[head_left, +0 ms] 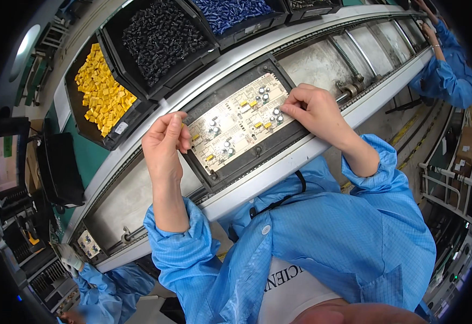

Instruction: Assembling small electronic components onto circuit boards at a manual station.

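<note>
A pale circuit board [226, 114] lies in a black carrier frame [236, 169] on the conveyor. Round capacitors [265, 90] and small yellow block components [209, 157] stand on it in several groups. My left hand [164, 141] is over the board's left end, thumb and fingers pressed together; what they hold, if anything, is too small to make out. At the board's right side my right hand [316, 112] is closed in a pinch beside a pair of round capacitors [277, 114]. Its fingertips hide whatever is between them.
Beyond the conveyor stand black bins of yellow blocks [99, 89], black parts [160, 40] and blue parts [230, 13]. The metal conveyor rail [268, 168] runs between me and the board. Co-workers in blue work at far right [446, 75] and lower left [111, 291]. A monitor [4, 162] stands left.
</note>
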